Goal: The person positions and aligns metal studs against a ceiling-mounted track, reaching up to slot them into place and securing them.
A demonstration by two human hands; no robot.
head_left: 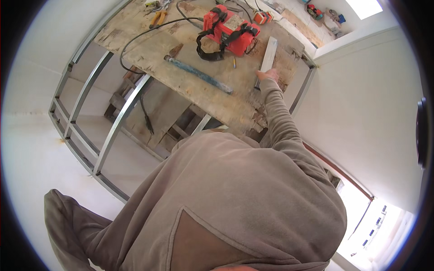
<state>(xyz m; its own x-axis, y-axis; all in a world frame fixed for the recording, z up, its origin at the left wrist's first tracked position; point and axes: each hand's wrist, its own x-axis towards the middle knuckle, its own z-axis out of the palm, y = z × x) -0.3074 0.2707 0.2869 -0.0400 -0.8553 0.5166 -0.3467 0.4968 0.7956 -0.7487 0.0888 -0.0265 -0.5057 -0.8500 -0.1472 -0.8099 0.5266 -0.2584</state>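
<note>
My right hand (268,75) reaches forward to the right part of a worn wooden board (149,49). Its fingers are closed round a pale, straight flat bar (270,52), which points away from me; I cannot tell its material for sure. My left arm, in a brown sleeve (68,221), hangs out at the lower left, and no left hand shows beyond it. On the board, left of the right hand, lies a hammer-like tool with a worn blue handle (199,74). A small yellow stub (234,62) lies between that tool and the bar.
A red machine with black straps (233,31) stands on the board, with a black cable (131,43) looping left. Orange-handled pliers (158,19) lie far left. An orange-red item (262,17) sits behind. A welded metal frame (120,122) with gaps extends left; a white wall (361,99) stands right.
</note>
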